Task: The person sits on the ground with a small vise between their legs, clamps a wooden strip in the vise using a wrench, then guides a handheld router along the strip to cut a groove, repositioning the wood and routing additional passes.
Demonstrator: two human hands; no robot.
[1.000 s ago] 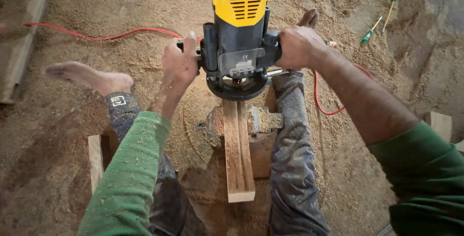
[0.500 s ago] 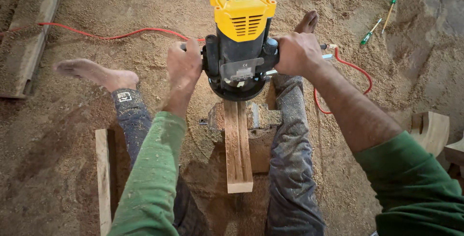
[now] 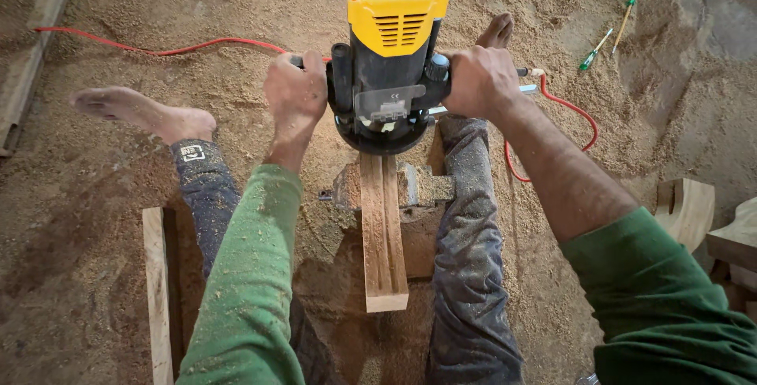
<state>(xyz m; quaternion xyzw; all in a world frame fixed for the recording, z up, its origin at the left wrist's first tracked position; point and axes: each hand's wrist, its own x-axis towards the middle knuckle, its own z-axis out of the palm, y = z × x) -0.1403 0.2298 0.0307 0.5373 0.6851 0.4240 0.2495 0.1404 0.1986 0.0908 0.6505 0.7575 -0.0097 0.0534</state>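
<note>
A yellow-and-black wood router (image 3: 390, 54) sits on the far end of a narrow wooden strip (image 3: 383, 235) with a groove cut along its length. My left hand (image 3: 296, 95) is closed around the router's left handle. My right hand (image 3: 479, 81) is closed around its right handle. The strip lies between my legs and is clamped in a dusty metal vise (image 3: 416, 188). My bare left foot (image 3: 142, 113) rests on the sawdust at the left, and my right foot (image 3: 497, 31) shows behind the router.
A red power cord (image 3: 158, 50) runs over the sawdust-covered floor at the left and loops at the right (image 3: 564, 113). Two green-handled screwdrivers (image 3: 611, 26) lie at the upper right. A wooden slat (image 3: 156, 290) lies at the left; carved wood pieces (image 3: 694, 211) stand at the right.
The router has stayed at the far end of the strip with both hands on its handles. The view has shifted slightly, bringing the slat and the right-hand wood pieces further in.
</note>
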